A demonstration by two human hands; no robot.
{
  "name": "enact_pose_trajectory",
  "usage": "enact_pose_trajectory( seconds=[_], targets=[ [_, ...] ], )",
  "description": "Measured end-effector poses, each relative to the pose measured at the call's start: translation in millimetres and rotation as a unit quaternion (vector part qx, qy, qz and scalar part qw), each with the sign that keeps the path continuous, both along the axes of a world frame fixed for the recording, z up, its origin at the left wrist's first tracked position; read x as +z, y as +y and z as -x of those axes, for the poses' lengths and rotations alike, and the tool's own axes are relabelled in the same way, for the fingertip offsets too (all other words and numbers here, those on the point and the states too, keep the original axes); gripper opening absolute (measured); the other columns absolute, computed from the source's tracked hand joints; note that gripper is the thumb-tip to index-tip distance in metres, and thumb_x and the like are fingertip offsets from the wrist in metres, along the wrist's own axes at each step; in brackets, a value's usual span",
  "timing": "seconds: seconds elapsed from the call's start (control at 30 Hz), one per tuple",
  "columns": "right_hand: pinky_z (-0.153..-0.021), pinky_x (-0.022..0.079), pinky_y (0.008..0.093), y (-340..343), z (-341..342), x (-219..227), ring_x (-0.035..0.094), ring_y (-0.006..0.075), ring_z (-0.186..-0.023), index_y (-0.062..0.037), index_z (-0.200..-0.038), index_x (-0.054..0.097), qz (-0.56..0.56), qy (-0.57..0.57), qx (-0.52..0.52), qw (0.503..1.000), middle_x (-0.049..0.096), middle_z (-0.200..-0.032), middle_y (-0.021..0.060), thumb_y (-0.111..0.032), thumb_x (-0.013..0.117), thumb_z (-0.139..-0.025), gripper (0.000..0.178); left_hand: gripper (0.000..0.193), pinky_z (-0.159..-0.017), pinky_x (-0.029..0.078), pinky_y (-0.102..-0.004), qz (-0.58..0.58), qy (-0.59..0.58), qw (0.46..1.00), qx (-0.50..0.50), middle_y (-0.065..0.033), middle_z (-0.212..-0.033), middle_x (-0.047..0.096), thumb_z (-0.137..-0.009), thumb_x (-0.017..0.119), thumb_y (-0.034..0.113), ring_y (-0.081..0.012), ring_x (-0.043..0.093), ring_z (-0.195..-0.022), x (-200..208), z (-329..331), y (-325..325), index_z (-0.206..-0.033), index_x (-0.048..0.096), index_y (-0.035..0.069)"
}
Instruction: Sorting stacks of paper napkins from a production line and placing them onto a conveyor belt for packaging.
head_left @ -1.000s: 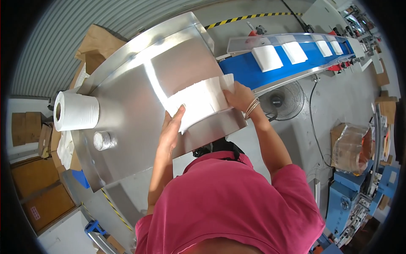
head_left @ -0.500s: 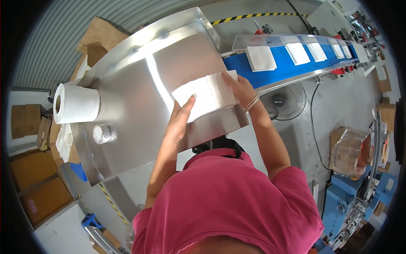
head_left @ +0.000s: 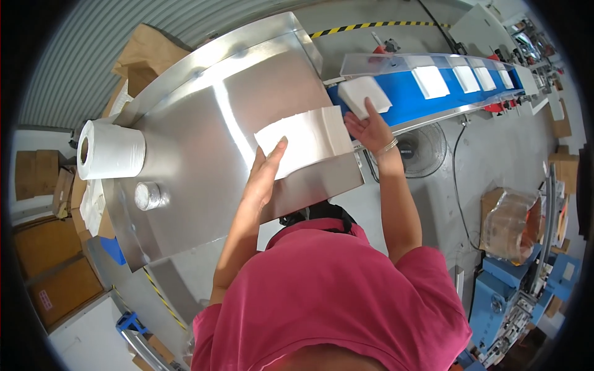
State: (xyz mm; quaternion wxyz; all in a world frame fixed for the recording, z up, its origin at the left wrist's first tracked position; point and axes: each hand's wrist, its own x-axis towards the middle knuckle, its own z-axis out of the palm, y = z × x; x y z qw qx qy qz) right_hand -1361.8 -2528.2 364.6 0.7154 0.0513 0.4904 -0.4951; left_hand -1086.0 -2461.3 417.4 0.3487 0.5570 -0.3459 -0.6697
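A long stack of white folded tissues (head_left: 309,136) lies at the near right edge of the metal table (head_left: 204,185). My left hand (head_left: 266,173) grips its left end, thumb on top; the other fingers are partly hidden. Just past the stack's right end, my right hand (head_left: 372,130) is open with its fingers apart, at the near edge of the blue conveyor belt (head_left: 402,93). One fingertip overlaps a smaller white tissue stack (head_left: 359,94), which sits askew at the belt's near end. Several similar stacks (head_left: 431,82) sit spaced along the belt.
A big white paper roll (head_left: 114,150) and a small clear-wrapped roll (head_left: 148,196) stand at the table's left. Clear guards (head_left: 383,63) line the belt. A floor fan (head_left: 411,148) stands below it. Blue machinery (head_left: 504,297) and an open carton (head_left: 510,222) are at right.
My right hand has left the long stack and moved to the belt, where another small stack now sits at the near end. Stacks on the belt have shifted right. My left hand stays put.
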Motion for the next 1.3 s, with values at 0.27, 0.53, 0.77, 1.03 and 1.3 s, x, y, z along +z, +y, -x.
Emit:
enact_pose_trajectory(
  seconds=[0.27,0.53,0.77,1.03,1.3],
  targets=[
    [-0.075,0.047,0.0257,16,-66,41,0.059,0.0119,-0.087,0.0016,-0.112,0.06,0.17,0.304,0.232,0.908,0.063,-0.102,0.0056,-0.04,0.061,-0.088,0.048,0.122,-0.114,0.01,-0.0404,-0.024,-0.016,1.0,-0.009,-0.0317,-0.146,0.016,-0.078,0.065,0.058,-0.0347,0.012,-0.14,3,6,-5,-0.137,-0.012,-0.016],
    [-0.078,0.049,0.0365,17,-43,32,0.063,0.0262,-0.092,0.0007,-0.109,0.061,0.185,0.545,0.458,0.677,0.066,-0.088,0.0107,-0.036,0.059,-0.085,0.044,0.121,-0.113,0.012,-0.0391,-0.019,-0.039,0.999,0.015,-0.0318,-0.147,0.014,-0.077,0.065,0.058,-0.0344,0.013,-0.14,-1,1,-1,-0.138,-0.009,-0.016],
    [-0.08,0.051,0.0269,0,-26,7,0.061,0.0132,-0.088,0.0034,-0.119,0.052,0.028,0.024,0.029,0.999,0.063,-0.1,0.0089,-0.036,0.059,-0.091,0.049,0.12,-0.113,0.01,-0.0386,-0.016,-0.017,1.0,-0.011,-0.0313,-0.147,0.016,-0.079,0.063,0.057,-0.0341,0.013,-0.14,6,5,-6,-0.137,-0.01,-0.018],
    [-0.073,0.047,0.0248,15,-67,46,0.059,0.0118,-0.086,0.0011,-0.111,0.06,0.179,0.358,0.257,0.88,0.064,-0.099,0.006,-0.042,0.059,-0.089,0.048,0.121,-0.113,0.011,-0.0394,-0.02,-0.004,1.0,-0.008,-0.0311,-0.145,0.021,-0.079,0.063,0.057,-0.0346,0.014,-0.14,4,18,-7,-0.136,-0.012,-0.018],
    [-0.074,0.05,0.0335,18,-53,33,0.064,0.0295,-0.086,-0.0052,-0.107,0.061,0.227,0.637,0.292,0.676,0.064,-0.097,0.0219,-0.029,0.06,-0.086,0.032,0.098,-0.113,0.015,-0.0398,-0.008,-0.007,0.999,0.043,-0.0277,-0.145,0.025,-0.084,0.061,0.05,-0.0338,0.02,-0.138,3,21,-3,-0.141,0.01,-0.011]
  ],
)
